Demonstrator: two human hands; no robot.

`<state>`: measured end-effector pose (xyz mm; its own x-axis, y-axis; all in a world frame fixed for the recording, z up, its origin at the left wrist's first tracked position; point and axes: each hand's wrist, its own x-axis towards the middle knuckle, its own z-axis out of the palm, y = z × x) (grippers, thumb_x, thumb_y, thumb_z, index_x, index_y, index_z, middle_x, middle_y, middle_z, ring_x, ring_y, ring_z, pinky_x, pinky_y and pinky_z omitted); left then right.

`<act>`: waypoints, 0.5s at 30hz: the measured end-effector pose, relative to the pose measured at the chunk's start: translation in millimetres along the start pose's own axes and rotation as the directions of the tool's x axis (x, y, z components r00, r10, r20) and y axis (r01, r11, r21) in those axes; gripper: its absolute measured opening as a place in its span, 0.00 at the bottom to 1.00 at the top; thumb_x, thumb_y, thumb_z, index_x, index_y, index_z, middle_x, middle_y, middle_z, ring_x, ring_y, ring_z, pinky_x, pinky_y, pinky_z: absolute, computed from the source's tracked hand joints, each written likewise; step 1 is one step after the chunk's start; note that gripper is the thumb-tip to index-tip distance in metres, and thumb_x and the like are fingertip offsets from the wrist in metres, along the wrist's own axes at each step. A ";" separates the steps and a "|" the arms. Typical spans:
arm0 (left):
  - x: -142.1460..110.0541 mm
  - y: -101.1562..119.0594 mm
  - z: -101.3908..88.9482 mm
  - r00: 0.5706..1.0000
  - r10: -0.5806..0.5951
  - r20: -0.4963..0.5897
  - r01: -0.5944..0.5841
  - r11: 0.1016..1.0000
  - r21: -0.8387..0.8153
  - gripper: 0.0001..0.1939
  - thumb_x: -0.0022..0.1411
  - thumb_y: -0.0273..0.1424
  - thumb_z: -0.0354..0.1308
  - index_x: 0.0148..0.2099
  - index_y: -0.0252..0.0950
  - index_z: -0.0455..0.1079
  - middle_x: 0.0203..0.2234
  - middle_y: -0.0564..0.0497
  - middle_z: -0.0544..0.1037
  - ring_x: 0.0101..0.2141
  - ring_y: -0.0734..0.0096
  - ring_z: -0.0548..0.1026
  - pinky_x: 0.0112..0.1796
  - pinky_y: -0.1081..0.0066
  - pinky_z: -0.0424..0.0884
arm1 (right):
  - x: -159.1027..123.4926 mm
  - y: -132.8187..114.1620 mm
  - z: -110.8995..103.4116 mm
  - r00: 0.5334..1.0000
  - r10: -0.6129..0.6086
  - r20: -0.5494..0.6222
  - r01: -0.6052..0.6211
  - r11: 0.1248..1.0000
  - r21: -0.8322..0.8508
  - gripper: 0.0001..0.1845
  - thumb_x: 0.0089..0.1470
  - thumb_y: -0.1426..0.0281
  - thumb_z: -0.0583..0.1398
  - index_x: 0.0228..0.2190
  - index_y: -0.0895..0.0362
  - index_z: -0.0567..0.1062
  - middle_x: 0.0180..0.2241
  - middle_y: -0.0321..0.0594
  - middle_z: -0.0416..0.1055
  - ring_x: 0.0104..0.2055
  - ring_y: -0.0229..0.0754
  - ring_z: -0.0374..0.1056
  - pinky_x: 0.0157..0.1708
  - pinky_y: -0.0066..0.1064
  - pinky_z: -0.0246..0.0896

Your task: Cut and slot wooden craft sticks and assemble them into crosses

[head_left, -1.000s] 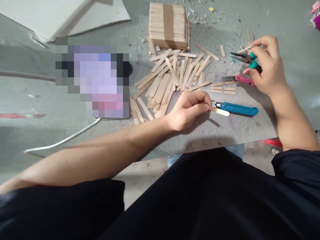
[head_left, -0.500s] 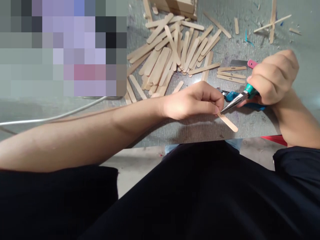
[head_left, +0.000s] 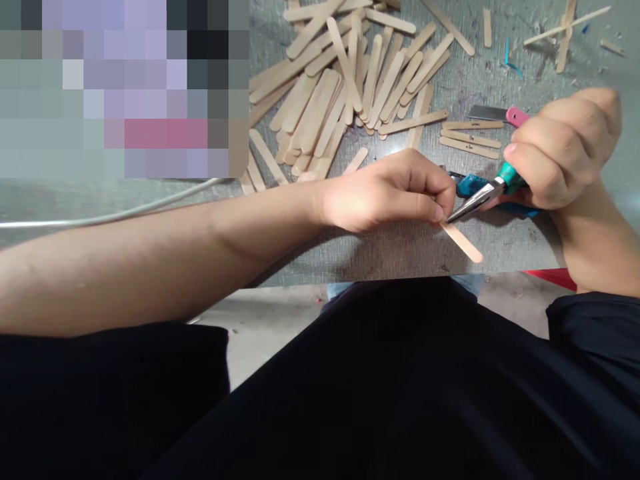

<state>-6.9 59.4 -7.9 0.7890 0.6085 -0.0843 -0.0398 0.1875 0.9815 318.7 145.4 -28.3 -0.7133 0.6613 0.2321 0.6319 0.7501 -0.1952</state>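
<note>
Across the streaked grey tabletop (head_left: pixel 380 257) (pale floor (head_left: pixel 270 317) below) lie wooden sticks (head_left: pixel 320 110).

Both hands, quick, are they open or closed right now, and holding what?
Left hand: closed, pinching a wooden stick.
Right hand: closed around the green-handled pliers, their tips at the stick.

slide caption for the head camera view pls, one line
Left hand pinching a wooden stick, right hand holding pliers at it, loose sticks piled beyond.
</note>
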 end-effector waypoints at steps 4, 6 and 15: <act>0.1 0.6 0.1 0.998 -0.042 -0.052 0.041 0.999 -0.023 0.17 0.55 0.40 0.77 0.24 0.38 0.77 0.17 0.51 0.69 0.22 0.69 0.65 0.27 0.63 0.65 | -1.7 4.5 0.1 0.996 -0.090 -0.013 0.090 0.996 0.015 0.53 0.62 0.21 0.45 0.28 0.52 0.82 0.36 0.34 0.84 0.51 0.59 0.84 0.50 0.66 0.71; -0.4 0.4 0.2 0.996 -0.057 -0.067 0.055 0.998 -0.029 0.17 0.54 0.40 0.78 0.24 0.38 0.77 0.18 0.50 0.69 0.23 0.69 0.65 0.28 0.62 0.67 | -5.4 9.4 0.7 0.992 -0.124 0.005 0.124 0.992 -0.027 0.52 0.62 0.21 0.46 0.28 0.52 0.83 0.38 0.34 0.85 0.51 0.60 0.84 0.50 0.65 0.72; -0.9 0.6 1.4 1.000 0.021 -0.016 -0.022 0.999 -0.041 0.16 0.60 0.36 0.75 0.26 0.37 0.76 0.18 0.51 0.68 0.23 0.70 0.65 0.27 0.65 0.66 | -11.4 11.7 -2.1 0.913 -0.397 -0.088 0.377 0.907 -0.189 0.45 0.65 0.25 0.51 0.38 0.48 0.88 0.46 0.31 0.87 0.50 0.57 0.85 0.45 0.56 0.69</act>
<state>-6.8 57.9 -7.0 0.7781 0.6246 -0.0663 -0.0819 0.2056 0.9752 334.9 146.6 -31.3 -0.8761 0.3052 0.3732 0.3617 0.9279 0.0902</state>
